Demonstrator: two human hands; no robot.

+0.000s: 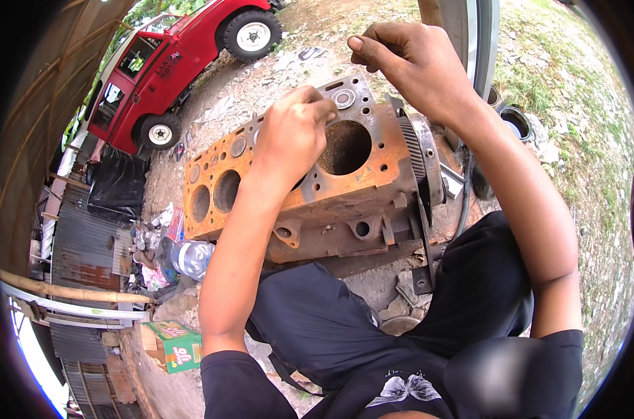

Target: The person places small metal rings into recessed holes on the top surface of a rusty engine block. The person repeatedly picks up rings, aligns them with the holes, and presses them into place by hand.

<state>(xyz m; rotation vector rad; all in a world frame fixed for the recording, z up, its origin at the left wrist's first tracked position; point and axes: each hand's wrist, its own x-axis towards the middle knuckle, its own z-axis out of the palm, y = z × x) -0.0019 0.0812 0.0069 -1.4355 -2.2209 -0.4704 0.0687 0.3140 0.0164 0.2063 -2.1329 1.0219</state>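
Observation:
A rusty engine block (338, 199) lies in front of me, its flat orange-brown deck facing up with large round cylinder bores (349, 149) and small holes. My left hand (294, 136) is over the middle of the deck, fingers curled in, covering part of a bore; whatever they may grip is hidden. Higher up, beyond the block's right end, my right hand (409, 61) hangs in the air with thumb and fingers bent together. Anything between those fingertips is too small to make out. Near the far edge, a pale round disc (343, 98) sits in the deck.
A toothed wheel (420, 157) is at the block's right end, beside a metal post (482, 52). To the left are a clear plastic bottle (193, 258) and a green carton (174, 346). A red off-road vehicle (165, 66) stands beyond. My knees flank the block's near side.

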